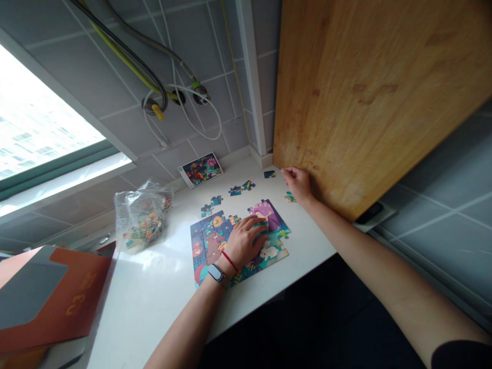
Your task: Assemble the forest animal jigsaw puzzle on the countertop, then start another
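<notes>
A partly joined jigsaw puzzle [209, 240] with colourful animals lies on the white counter. My left hand [248, 238], with a watch and a red string at the wrist, rests on it with the fingers spread. Beyond the puzzle's right corner is my right hand [296, 182], its fingers curled and thumb and index pinched; anything between them is too small to make out. A dark loose piece [269, 174] sits left of that hand, and another piece [290, 197] lies just below it. Joined loose pieces [235, 190] and a further pair [206, 210] lie behind the puzzle.
A picture card [202, 170] leans near the tiled wall. At the left are a clear plastic bag of pieces [144, 225] and an orange box [84, 287]. A large wooden board [357, 97] stands on the right. Cables and hoses [154, 77] hang on the wall.
</notes>
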{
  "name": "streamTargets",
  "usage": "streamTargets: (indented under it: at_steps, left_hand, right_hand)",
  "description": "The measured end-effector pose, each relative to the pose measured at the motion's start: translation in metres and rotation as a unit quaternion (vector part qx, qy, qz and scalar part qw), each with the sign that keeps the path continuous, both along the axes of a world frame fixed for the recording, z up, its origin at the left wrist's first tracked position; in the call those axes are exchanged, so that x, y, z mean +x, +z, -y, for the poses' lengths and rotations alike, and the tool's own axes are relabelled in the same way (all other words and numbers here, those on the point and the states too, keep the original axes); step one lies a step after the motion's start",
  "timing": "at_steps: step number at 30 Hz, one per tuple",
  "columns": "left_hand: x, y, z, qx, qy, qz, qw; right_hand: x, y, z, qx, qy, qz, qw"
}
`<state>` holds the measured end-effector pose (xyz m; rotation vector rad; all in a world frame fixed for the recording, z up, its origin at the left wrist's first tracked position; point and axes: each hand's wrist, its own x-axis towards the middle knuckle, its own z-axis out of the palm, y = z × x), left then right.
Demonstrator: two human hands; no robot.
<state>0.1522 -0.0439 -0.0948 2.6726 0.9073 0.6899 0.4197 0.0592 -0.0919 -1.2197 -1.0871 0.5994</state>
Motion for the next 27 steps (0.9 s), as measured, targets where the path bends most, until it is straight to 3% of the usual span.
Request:
streamTargets:
  at_steps: [22, 24, 27]
  left_hand:
    - [-0.005, 0.001, -0.002, 0.016, -0.003, -0.013, 1.0]
    - [-0.017, 0.002, -0.009, 0.034, 0.019, -0.016, 0.999]
    - [-0.044, 0.001, -0.029, 0.062, 0.111, -0.004, 0.992]
  right_hand:
    - [-0.002, 0.001, 0.002, -0.019, 0.011, 0.011, 1.0]
    - [-0.002, 0.002, 0.002, -0.023, 0.011, 0.018, 1.0]
    - [-0.004, 0.002, 0.003, -0.022, 0.021, 0.02, 0.999]
